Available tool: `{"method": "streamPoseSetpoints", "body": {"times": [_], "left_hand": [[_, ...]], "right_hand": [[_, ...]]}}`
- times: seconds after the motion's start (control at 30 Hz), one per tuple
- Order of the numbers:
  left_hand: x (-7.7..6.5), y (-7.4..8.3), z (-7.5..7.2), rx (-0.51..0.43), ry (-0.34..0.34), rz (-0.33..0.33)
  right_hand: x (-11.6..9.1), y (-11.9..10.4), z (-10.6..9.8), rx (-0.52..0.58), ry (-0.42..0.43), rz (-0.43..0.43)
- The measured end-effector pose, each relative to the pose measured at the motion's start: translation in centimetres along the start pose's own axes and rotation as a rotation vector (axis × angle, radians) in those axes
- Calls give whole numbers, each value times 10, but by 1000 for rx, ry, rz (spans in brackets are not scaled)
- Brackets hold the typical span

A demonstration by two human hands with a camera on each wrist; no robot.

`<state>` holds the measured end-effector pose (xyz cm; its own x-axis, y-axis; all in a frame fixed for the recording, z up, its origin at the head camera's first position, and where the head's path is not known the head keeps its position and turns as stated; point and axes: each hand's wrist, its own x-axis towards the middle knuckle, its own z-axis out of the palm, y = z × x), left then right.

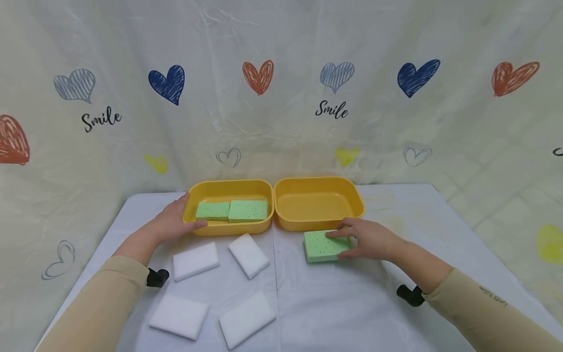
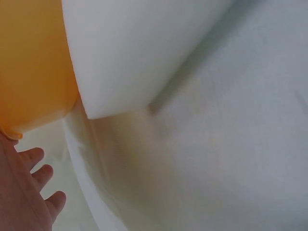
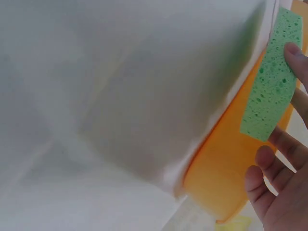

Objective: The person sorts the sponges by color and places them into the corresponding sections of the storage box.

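In the head view, my right hand (image 1: 371,239) pinches a green sponge (image 1: 321,246) by its right end, just in front of the right yellow tray (image 1: 319,228). Seen from the right wrist, thumb and fingers grip the porous sponge (image 3: 272,77) on its two faces, and the other fingers are spread. My left hand (image 1: 171,220) rests against the left end of the left yellow tray (image 1: 233,228), thumb at its front rim. From the left wrist, its fingers (image 2: 42,175) look relaxed beside the tray wall (image 2: 36,62). Two green sponges (image 1: 248,210) lie side by side in that tray.
Several white sponges lie on the white-covered table (image 1: 343,313) in front of the left tray, one (image 1: 195,261) close to my left hand. The two trays stand side by side at the back edge. Behind them hangs a sheet (image 1: 286,122) printed with hearts.
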<state>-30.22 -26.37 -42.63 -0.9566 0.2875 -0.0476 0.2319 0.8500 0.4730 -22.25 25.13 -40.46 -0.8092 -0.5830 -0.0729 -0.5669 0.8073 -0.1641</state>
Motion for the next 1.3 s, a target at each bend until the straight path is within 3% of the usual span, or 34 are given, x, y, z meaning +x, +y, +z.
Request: {"method": "streamPoseSetpoints", "body": {"times": [0.4,0.77,1.03,1.3], "left_hand": [[0,3,-2,3,-34,-36],[-1,2,-1,-5,-27,-44],[3,-6,-1,14,-6,11],[5,-6,3,-9,-8,-16]], "right_hand": [[5,-11,-22,9,69,-16],[24,-24,-42,19,103,14],[52,-36,-43,7,153,-3],[90,-55,-45,25,172,-9]]}}
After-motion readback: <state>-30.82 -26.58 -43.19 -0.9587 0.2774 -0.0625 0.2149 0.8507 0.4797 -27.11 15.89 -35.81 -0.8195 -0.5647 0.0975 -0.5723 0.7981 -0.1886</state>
